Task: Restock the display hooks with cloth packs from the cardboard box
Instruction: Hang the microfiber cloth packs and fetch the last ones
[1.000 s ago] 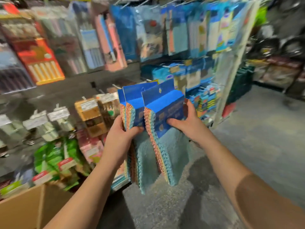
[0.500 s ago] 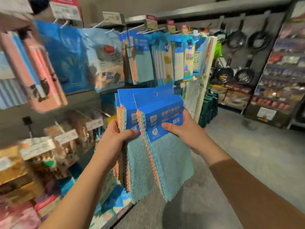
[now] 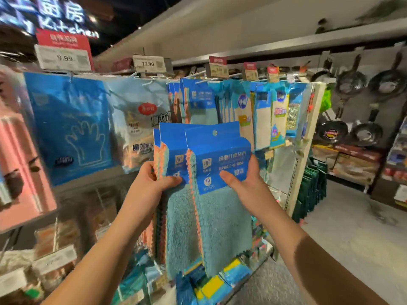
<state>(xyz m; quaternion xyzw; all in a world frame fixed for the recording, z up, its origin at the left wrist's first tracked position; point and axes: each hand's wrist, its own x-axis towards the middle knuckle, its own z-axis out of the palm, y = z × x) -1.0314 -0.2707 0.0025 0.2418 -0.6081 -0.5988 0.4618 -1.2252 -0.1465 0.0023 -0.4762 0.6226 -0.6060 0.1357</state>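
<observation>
Gripping three cloth packs [image 3: 211,172], two hands.

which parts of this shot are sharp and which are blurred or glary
Head view: the front cloth pack and both hands, left hand and right hand, are fairly sharp; the left shelf goods and lower edges smear with motion blur; the glove bag shows glare; wide-angle bending at edges.

Display hooks [image 3: 204,81] with hanging cloth packs [image 3: 199,102], seemingly several deep.

Grey speckled floor [image 3: 352,249] ran down the aisle. Frying pans [image 3: 350,83] hung on the far wall. Lit "Kitchen" sign [image 3: 55,16] overhead, upper left.
</observation>
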